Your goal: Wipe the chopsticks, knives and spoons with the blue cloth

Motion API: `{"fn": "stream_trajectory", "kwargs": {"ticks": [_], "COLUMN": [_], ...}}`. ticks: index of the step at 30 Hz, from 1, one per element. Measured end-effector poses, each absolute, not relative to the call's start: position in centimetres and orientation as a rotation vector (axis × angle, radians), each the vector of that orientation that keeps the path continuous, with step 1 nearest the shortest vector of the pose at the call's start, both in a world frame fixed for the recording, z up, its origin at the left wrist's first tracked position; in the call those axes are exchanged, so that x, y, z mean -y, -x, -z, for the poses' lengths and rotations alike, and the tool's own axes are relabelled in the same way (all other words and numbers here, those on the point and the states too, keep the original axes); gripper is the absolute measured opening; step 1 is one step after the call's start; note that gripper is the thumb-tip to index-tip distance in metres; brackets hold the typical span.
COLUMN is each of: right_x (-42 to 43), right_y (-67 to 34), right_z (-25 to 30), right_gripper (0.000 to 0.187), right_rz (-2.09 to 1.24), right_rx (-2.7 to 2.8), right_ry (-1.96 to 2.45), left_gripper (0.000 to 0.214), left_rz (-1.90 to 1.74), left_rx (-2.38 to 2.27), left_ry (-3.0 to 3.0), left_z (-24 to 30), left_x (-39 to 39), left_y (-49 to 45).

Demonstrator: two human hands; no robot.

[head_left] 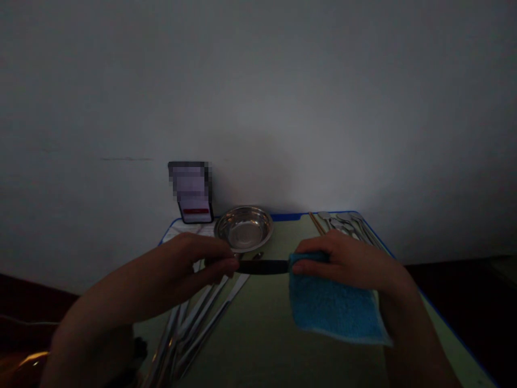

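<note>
My left hand [202,264] is closed in a pinch on one end of a dark, slim utensil handle [262,267] held level above the table. My right hand [343,258] is closed on a blue cloth [331,307], which it wraps round the other end of the utensil. The cloth hangs down below that hand. What kind of utensil it is cannot be made out, since the cloth hides its far end.
A steel bowl [244,227] stands at the back of the green table [262,334]. A phone [193,191] leans on the wall behind it. Several long steel utensils [189,328] lie at the left front, and more spoons [343,222] at the back right.
</note>
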State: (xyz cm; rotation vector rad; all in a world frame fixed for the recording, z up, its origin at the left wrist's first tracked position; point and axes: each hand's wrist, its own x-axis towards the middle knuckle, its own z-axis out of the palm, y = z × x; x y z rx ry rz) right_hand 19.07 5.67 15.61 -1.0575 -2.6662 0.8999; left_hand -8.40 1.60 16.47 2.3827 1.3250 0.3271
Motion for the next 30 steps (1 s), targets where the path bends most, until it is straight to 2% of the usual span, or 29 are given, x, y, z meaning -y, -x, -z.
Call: {"fn": "stream_trajectory", "kwargs": {"ticks": [30], "right_x": [-5.57], "right_y": [-18.61], "right_z": [-15.57], "right_gripper": [0.035], "right_rz": [-0.877], "right_rx": [2.679], "right_ry": [1.064], "left_gripper": [0.022], "left_rz": [-0.362], "left_rx": [-1.295], "left_ry": [-2.416], "left_z": [-16.76], "left_x": [-1.51], "left_y": [8.09]}}
